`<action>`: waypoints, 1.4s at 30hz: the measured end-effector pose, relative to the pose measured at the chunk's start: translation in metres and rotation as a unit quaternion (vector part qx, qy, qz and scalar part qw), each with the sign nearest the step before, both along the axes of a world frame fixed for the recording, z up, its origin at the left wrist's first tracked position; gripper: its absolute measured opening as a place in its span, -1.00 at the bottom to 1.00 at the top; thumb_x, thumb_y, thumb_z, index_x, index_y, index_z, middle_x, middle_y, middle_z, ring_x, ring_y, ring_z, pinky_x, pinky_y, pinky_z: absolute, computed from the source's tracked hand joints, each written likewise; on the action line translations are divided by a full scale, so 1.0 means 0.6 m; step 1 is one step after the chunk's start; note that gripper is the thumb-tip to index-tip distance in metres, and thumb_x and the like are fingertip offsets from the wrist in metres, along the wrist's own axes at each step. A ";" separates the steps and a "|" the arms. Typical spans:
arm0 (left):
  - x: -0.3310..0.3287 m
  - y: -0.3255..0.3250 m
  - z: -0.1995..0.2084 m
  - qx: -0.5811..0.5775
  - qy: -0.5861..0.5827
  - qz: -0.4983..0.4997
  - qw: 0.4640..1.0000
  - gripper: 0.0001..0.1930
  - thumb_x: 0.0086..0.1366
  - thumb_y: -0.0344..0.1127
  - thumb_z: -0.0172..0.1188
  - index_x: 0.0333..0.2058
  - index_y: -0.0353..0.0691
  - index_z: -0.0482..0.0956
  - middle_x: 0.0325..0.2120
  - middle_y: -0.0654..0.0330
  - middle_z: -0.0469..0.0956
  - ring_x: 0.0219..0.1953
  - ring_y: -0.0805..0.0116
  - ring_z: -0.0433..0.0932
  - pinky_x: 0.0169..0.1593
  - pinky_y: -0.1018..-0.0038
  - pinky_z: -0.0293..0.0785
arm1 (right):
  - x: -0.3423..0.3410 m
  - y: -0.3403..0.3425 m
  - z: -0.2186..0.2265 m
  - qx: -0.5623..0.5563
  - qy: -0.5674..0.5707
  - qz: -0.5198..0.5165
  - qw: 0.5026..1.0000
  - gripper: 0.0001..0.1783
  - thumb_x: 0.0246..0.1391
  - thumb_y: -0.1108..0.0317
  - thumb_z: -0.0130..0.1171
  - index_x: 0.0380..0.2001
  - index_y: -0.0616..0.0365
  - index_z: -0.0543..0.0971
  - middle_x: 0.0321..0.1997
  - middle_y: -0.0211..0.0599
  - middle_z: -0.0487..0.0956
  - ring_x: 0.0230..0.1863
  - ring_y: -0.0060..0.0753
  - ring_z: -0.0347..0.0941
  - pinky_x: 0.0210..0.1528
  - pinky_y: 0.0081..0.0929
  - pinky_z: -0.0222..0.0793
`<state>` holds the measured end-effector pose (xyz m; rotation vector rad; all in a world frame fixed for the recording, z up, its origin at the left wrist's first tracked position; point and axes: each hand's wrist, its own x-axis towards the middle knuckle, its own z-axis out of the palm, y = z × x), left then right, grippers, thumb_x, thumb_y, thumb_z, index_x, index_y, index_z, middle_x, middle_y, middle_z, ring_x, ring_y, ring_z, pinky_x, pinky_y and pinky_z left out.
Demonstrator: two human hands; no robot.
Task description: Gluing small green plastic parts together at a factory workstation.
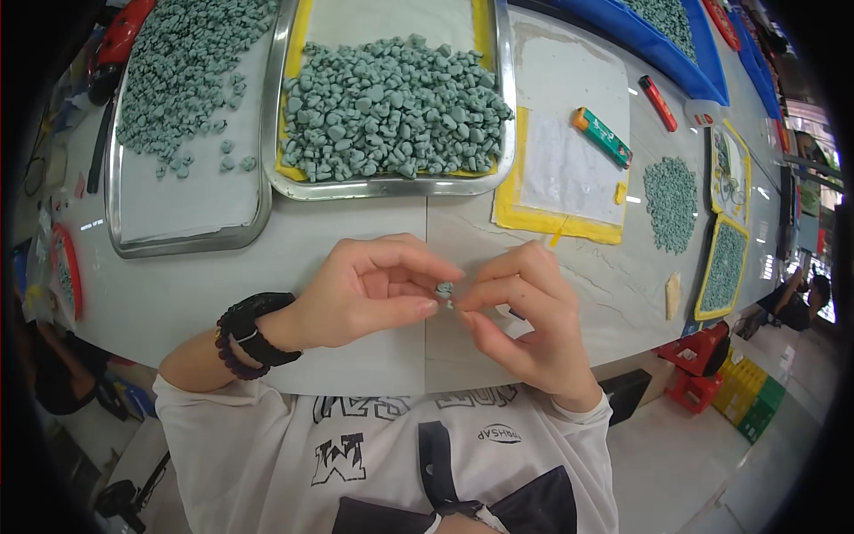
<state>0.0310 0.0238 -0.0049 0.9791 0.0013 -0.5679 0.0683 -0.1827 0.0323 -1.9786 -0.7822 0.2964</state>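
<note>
Between the thumb and forefinger of my left hand (369, 289) is a small grey-green piece (444, 289), shaped like a little lump. My right hand (534, 307) meets it from the other side, its thumb and forefinger pinched close together by the piece. Whether those right fingertips hold something tiny I cannot make out. Both hands are over the front part of the table, just before my chest. Beyond them stands a metal tray (391, 189) with a yellow-edged lining, heaped with many similar grey-green pieces (391, 111).
Another metal tray (187, 240) with like pieces lies at left. On the right are a yellow-edged sheet (569, 191), a green box cutter (603, 138), a red lighter-shaped object (658, 104), a loose pile of small pieces (671, 205) and a filled yellow-rimmed tray (701, 307).
</note>
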 end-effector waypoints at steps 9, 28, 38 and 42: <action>-0.005 0.002 0.001 0.111 -0.101 0.028 0.988 -0.71 0.04 -0.68 0.18 -0.20 -0.38 0.54 -0.19 0.10 0.47 -0.16 0.38 0.49 -0.09 0.49 0.46 | 0.001 0.010 -0.009 -0.017 0.027 0.001 0.999 -0.81 -0.30 0.55 0.25 -0.48 0.12 0.56 -0.39 -0.41 0.45 -0.36 -0.43 0.31 -0.31 -0.52 0.13; -0.009 0.000 0.001 0.159 -0.131 0.055 0.977 -0.76 0.01 -0.68 0.21 -0.29 -0.35 0.58 -0.28 0.08 0.54 -0.22 0.36 0.52 -0.15 0.50 0.48 | -0.011 0.011 -0.024 0.026 0.007 -0.025 0.999 -0.79 -0.30 0.60 0.24 -0.47 0.16 0.57 -0.38 -0.34 0.44 -0.36 -0.39 0.33 -0.34 -0.54 0.21; -0.010 0.003 0.005 0.134 -0.117 0.061 0.982 -0.78 0.00 -0.68 0.23 -0.33 -0.33 0.60 -0.27 0.08 0.54 -0.23 0.36 0.53 -0.15 0.50 0.48 | -0.012 0.016 -0.032 0.033 -0.105 -0.024 0.994 -0.71 -0.41 0.60 0.30 -0.46 0.14 0.58 -0.42 -0.35 0.45 -0.38 -0.39 0.34 -0.36 -0.50 0.19; -0.011 0.003 0.002 0.147 -0.137 0.058 0.978 -0.82 0.05 -0.63 0.20 -0.33 -0.32 0.60 -0.27 0.15 0.54 -0.22 0.42 0.53 -0.15 0.56 0.49 | -0.014 0.018 -0.033 0.033 -0.122 -0.031 0.992 -0.70 -0.44 0.61 0.31 -0.46 0.14 0.58 -0.42 -0.35 0.46 -0.39 -0.38 0.34 -0.36 -0.50 0.19</action>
